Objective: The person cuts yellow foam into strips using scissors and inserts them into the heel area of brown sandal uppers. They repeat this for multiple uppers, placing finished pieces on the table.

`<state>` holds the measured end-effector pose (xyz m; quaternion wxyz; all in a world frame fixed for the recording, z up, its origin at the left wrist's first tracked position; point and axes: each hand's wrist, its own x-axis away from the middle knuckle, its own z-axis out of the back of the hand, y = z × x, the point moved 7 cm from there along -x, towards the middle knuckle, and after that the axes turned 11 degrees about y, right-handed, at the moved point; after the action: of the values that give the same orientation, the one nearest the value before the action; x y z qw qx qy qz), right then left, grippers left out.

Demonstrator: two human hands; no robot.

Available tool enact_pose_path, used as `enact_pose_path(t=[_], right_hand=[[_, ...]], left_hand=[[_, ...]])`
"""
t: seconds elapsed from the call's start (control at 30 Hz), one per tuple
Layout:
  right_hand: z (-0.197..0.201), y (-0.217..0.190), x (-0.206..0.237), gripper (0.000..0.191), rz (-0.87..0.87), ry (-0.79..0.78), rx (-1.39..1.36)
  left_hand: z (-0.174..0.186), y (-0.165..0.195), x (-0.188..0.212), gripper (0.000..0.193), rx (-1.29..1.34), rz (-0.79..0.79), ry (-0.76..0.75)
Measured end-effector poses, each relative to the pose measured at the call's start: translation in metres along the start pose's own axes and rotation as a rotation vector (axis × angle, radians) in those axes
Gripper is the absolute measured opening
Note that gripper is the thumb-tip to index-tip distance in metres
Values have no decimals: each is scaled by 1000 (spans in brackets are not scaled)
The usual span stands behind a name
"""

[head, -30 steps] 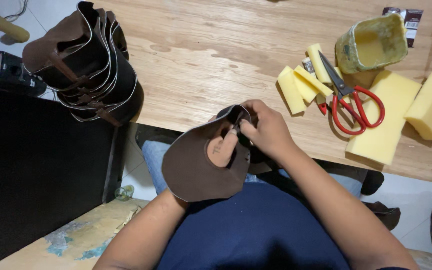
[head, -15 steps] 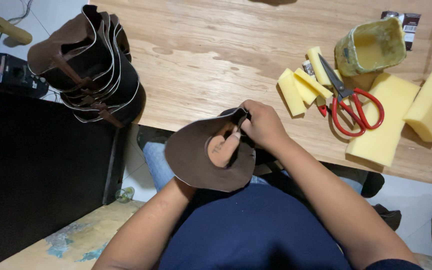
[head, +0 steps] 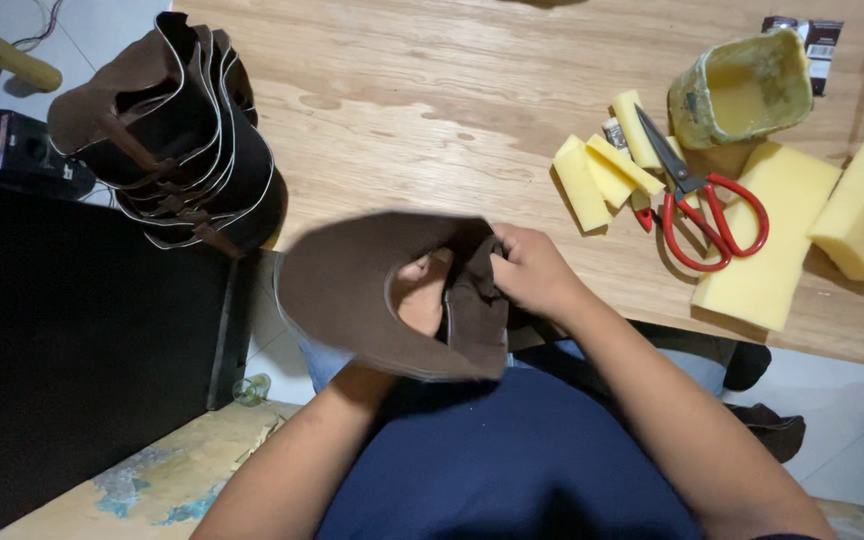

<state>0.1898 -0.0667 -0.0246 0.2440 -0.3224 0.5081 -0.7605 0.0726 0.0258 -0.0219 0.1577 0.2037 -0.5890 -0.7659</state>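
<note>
**A:** so where's the brown leather piece sitting relative to the hands?

**B:** held up in front of the person's lap, just off the near edge of the wooden table. The left hand is under/behind it, and you only see part of it poking through the cut-out opening in the middle. The right hand is at the right edge of the piece, fingers closed and pinching the leather where it folds over

**A:** is the left hand gripping too?

**B:** honestly can't tell, most of it is hidden by the leather (and the piece is a bit motion-blurred)

**A:** what else is around?

**B:** stack of dark leather pieces at the table's left corner, well apart from the hands. Off to the right there are red-handled scissors lying on yellow foam blocks, with a grubby yellow container just behind them
</note>
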Motion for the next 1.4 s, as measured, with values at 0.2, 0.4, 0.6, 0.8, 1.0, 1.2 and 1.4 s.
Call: enact_pose_path(t=[0.2, 0.4, 0.6, 0.8, 1.0, 1.2, 1.4], right_hand=[[12, 7, 3, 18, 9, 51, 174], [18, 4, 8, 26, 75, 215, 70], [17, 5, 20, 14, 175, 212, 72], [9, 1, 19, 29, 225, 145, 42], [1, 8, 21, 25, 60, 90, -72], [3, -4, 27, 18, 234, 213, 42], [7, -26, 37, 27, 474, 450, 269]], left_hand=[[4, 2, 16, 44, 376, 128, -154], [-1, -8, 5, 48, 140, 86, -36], [3, -4, 14, 38, 537, 531, 105], [-8, -5, 8, 27, 795, 550, 155], [-11, -21, 17, 26, 750, 582, 155], [-18, -30, 22, 26, 1086, 752, 167], [-10, -14, 25, 21, 659, 421, 72]])
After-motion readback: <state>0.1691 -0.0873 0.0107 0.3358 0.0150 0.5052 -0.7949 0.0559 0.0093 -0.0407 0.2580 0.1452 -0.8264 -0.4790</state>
